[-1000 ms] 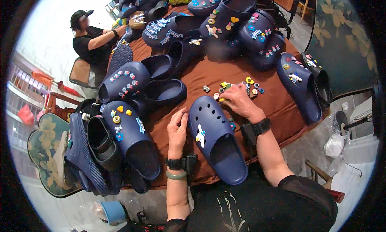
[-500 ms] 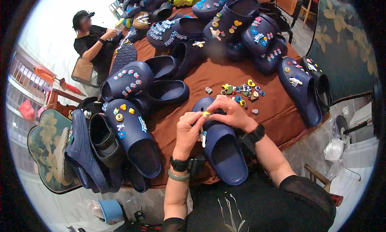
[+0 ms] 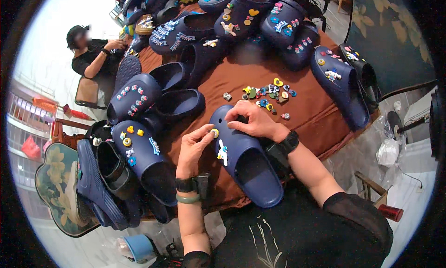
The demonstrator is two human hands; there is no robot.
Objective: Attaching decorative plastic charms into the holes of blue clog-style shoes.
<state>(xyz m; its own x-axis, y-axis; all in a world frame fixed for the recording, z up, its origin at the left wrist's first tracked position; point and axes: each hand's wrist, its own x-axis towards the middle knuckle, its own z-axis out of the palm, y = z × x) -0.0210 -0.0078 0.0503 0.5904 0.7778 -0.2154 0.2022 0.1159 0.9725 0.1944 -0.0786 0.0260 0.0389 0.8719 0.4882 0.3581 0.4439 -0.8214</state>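
Head view: left hand (image 3: 194,147) pinching a small round yellow charm (image 3: 214,133) against the toe of a navy clog (image 3: 246,159), right hand (image 3: 253,119) curled over the toe's far edge, fingers bent and gripping. Clog lying on the brown-clothed desk (image 3: 311,114), just before a scatter of colourful charms (image 3: 269,94); second decorated clog (image 3: 144,156) just to the left.

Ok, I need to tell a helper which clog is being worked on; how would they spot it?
On the brown tablecloth, look at the near edge. The dark blue clog lies between both hands and, unlike its neighbours, carries just a white figure charm.
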